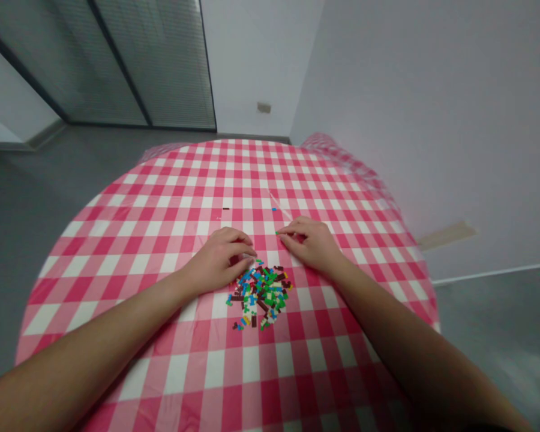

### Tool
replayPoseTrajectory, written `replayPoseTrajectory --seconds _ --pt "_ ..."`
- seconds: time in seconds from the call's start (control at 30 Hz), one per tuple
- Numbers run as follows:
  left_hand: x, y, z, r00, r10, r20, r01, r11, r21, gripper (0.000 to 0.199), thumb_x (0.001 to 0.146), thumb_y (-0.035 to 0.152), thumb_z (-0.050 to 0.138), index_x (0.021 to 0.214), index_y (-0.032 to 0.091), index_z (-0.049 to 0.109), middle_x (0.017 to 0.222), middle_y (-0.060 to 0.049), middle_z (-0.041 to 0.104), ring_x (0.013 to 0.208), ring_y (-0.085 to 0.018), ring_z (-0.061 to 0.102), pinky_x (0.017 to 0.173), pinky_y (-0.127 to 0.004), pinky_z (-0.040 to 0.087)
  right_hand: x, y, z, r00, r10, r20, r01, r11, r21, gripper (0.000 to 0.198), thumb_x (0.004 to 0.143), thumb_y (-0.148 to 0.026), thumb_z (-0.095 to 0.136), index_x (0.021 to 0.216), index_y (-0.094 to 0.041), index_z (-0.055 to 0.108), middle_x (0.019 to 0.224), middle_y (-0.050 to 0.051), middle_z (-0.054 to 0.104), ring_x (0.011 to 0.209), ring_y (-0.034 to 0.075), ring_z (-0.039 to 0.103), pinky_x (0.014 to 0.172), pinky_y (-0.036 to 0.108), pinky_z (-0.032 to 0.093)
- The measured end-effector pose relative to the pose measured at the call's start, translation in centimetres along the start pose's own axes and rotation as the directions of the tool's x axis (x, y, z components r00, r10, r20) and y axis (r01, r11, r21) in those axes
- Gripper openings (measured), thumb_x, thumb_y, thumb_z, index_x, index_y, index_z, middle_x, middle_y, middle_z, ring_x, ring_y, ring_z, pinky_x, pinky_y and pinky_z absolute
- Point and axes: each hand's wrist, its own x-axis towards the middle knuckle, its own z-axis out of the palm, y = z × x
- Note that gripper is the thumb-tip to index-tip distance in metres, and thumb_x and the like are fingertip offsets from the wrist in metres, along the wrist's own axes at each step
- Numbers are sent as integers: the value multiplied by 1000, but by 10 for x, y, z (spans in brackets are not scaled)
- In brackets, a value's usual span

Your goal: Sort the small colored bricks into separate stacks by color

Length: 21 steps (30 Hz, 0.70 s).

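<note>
A heap of small toy building bricks point(265, 288) in green, blue, brown, white and yellow lies on the checked tablecloth between my forearms. My left hand point(222, 258) rests at the heap's upper left edge, its fingers loosely curved and apart, with the thumb close to the bricks. Beyond the heap on the right, my right hand point(309, 243) pinches a tiny green brick point(276, 233) between thumb and forefinger, at or just above the cloth. Farther off, a single blue brick point(274, 209) and a single dark brown brick point(225, 209) lie apart from the heap.
The round table wears a red and white checked tablecloth point(162, 198), whose edge hangs over at the back. A white wall point(432, 120) stands close on the right. Behind on the left are dark-framed glass panels point(162, 66) with blinds.
</note>
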Motion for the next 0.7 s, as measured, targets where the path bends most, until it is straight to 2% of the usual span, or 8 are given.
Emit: replayPoseTrajectory --seconds 0.07,0.13,0.23,0.4,0.53,0.7 --pt "-1 0 0 999 25 32 -25 1000 -8 18 99 26 61 102 22 78 110 -8 73 105 -25 65 94 -45 49 -2 -7 -3 986 -62 155 56 997 44 16 93 -22 65 92 -24 81 87 4 76 79 18 68 74 32 52" --pt "-1 0 1 998 33 47 -33 999 -3 18 99 25 61 103 22 78 111 -8 73 106 -25 65 94 -45 49 -4 -13 -6 944 -136 300 118 990 77 16 92 -20 66 89 -24 81 83 3 75 76 16 67 71 30 50" --pt "-1 -1 1 998 24 50 -24 1000 9 17 99 26 61 101 22 78 109 -8 73 105 -25 65 94 -44 48 -6 -22 -9 881 -195 430 174 981 88 13 89 -18 70 85 -24 81 79 2 74 74 16 66 68 29 47" --pt "0 -2 2 998 13 54 -13 1000 -3 18 99 26 60 98 22 78 107 -7 73 103 -25 65 93 -45 48 -10 -29 -15 838 -141 526 143 989 38 10 82 -15 74 81 -23 80 78 2 74 70 15 64 64 28 44" --pt "0 -3 2 999 32 44 -31 999 -9 19 99 26 60 98 21 78 105 -7 74 100 -24 65 91 -44 48 -10 -34 -20 795 -89 600 104 995 9 12 81 -16 74 88 -21 81 84 3 77 76 16 67 69 27 46" --pt "0 -2 2 999 35 42 -35 999 -2 19 99 24 60 97 20 78 104 -8 74 100 -24 65 91 -44 48 -9 -39 -21 779 -79 622 112 994 -14 9 83 -17 73 88 -19 81 87 4 77 79 17 68 71 27 46"
